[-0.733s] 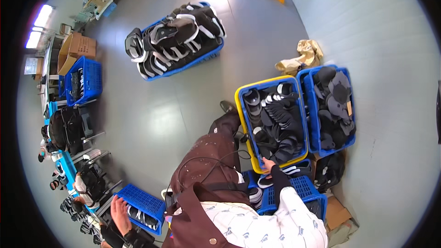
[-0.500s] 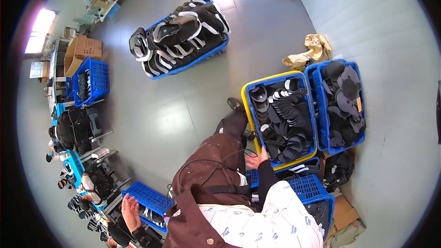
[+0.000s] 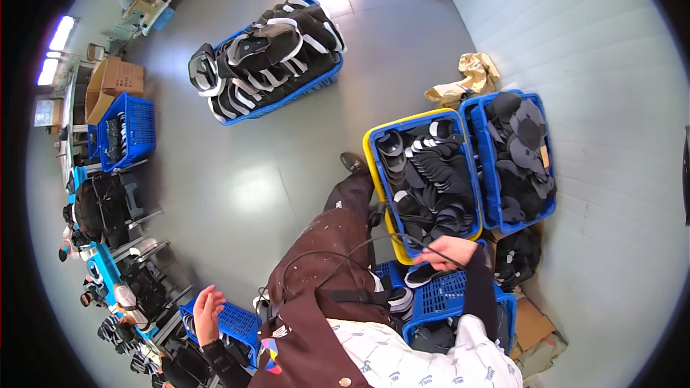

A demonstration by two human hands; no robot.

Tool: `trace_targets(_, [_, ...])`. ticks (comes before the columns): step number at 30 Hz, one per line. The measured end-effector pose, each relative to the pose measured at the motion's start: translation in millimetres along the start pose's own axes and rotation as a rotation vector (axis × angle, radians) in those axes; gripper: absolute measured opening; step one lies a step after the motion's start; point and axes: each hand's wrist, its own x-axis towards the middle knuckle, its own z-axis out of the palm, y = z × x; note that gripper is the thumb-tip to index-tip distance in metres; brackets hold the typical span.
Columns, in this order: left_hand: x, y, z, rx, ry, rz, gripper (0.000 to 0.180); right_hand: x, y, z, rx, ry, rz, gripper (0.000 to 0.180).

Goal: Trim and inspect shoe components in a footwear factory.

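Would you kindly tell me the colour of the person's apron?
The apron is dark brown, seen in head view.

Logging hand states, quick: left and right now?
Left hand: open, nothing visibly held.
Right hand: partly curled, dark cable across it; grip can't be told.

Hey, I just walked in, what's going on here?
Someone in a dark brown apron stands beside a blue plastic basket nested in a yellow plastic basket, filled with dark curved pieces. Their right hand is by its near end, with a thin black cable passing across; whether it's gripped is unclear. Their left hand, open and seemingly empty, is near another blue plastic basket.
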Motion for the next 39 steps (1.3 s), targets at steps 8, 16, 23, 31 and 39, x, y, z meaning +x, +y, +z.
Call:
trace_targets(8, [101.8, 128.9, 179.3, 0.469, -0.519, 0.219, 0.043, -148.8, -200.8, 118.7, -0.727, 0.397, -0.295, 0.034])
trace_targets(16, [115.2, 216.3, 397.0, -0.539, -1.188, -0.271, 0.061, -119.1, -305.7, 158.9, -1.372, 0.676, -0.772, 0.035])
trace_targets(23, [124.6, 377.1, 311.0, -0.357, -0.869, 0.340, 0.033, -124.1, -351.0, 67.5, -1.103, 1.050, -0.780, 0.041])
trace_targets(31, [115.2, 410.7, 283.4, 0.240, -0.689, 0.768, 0.021, 27.6, -459.1, 84.9, -0.390, 0.343, -1.178, 0.105])
trace_targets(39, [141.4, 394.9, 112.3, 1.119, -0.417, 1.203, 0.034, 157.7, -522.8, 185.8, 0.032, 0.408, -1.270, 0.033])
